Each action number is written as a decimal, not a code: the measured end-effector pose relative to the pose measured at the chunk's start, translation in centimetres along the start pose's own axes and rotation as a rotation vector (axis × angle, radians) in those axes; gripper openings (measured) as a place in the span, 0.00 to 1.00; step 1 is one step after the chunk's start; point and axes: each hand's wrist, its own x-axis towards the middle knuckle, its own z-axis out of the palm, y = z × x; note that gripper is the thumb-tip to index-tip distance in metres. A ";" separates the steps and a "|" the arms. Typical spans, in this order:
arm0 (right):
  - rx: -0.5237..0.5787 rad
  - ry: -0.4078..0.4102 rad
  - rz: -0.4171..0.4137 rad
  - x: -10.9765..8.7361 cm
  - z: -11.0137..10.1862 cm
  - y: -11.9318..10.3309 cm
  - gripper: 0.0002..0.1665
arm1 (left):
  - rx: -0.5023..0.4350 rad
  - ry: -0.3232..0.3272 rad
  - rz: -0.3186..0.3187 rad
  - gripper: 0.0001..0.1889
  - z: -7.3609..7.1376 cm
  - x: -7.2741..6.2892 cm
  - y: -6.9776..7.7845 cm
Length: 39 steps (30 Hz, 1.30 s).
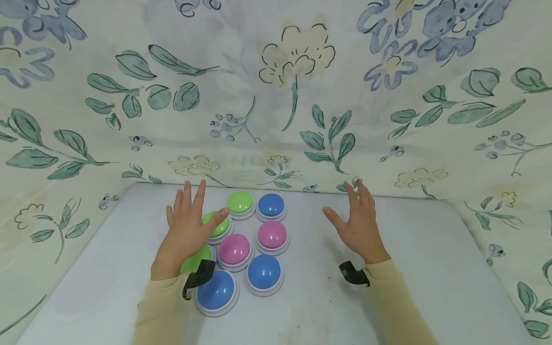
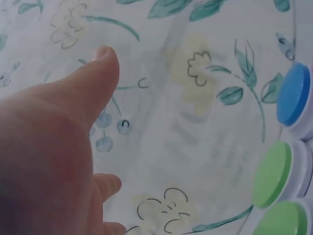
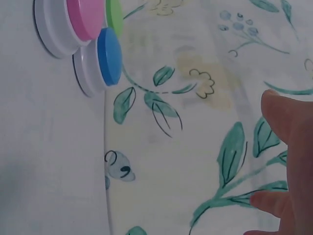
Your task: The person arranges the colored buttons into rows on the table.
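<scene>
Several round dome buttons with white bases stand clustered on the white table, left of its middle. Three have green domes, like the far green button (image 1: 240,202); two are pink, including the right pink button (image 1: 272,235); three are blue, like the near blue button (image 1: 215,289). My left hand (image 1: 185,230) hovers over the cluster's left side, fingers spread, partly covering two green buttons. To the right of the cluster, my right hand (image 1: 355,230) is raised with fingers spread and nothing in it. In the left wrist view, the left thumb (image 2: 98,83) points away from the buttons.
The white table (image 1: 431,268) ends at the back against a hanging floral cloth (image 1: 241,158), which also rises on both sides. A dark wrist-camera mount (image 1: 200,278) sits at the left cuff, another mount (image 1: 353,274) at the right.
</scene>
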 end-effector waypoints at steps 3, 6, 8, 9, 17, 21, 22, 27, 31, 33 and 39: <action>0.017 0.000 -0.004 0.1 0.7 -0.6 0.52 | -0.020 -0.006 0.000 0.50 0.4 0.1 0.4; 0.032 -0.008 -0.004 0.1 1.3 -1.3 0.52 | -0.043 -0.004 0.002 0.50 0.7 0.2 0.7; 0.040 -0.016 -0.002 0.0 1.7 -1.8 0.52 | -0.057 -0.003 0.001 0.49 1.0 0.2 0.8; 0.042 -0.021 -0.002 0.0 1.9 -2.0 0.52 | -0.061 -0.003 -0.002 0.49 1.1 0.2 0.8; 0.084 -0.046 0.006 -0.5 3.4 -2.9 0.51 | -0.083 -0.026 -0.009 0.48 2.1 0.1 1.0; 0.118 -0.042 -0.012 -0.8 4.2 -2.9 0.50 | -0.094 -0.040 0.014 0.47 2.6 0.3 1.0; 0.127 -0.044 -0.016 -0.9 4.4 -2.9 0.50 | -0.094 -0.042 0.021 0.47 2.7 0.3 1.0; 0.176 -0.044 -0.054 -1.4 5.6 -3.3 0.47 | -0.102 -0.072 0.028 0.46 3.1 0.5 1.1; 0.198 -0.070 -0.067 -1.8 6.5 -3.6 0.46 | -0.112 -0.117 0.019 0.47 3.4 0.5 1.3; 0.211 -0.087 -0.060 -1.9 6.8 -3.7 0.45 | -0.123 -0.137 0.020 0.48 3.8 0.5 1.3; 0.241 -0.141 -0.054 -2.2 7.9 -4.1 0.44 | -0.132 -0.176 0.039 0.49 4.6 0.7 1.4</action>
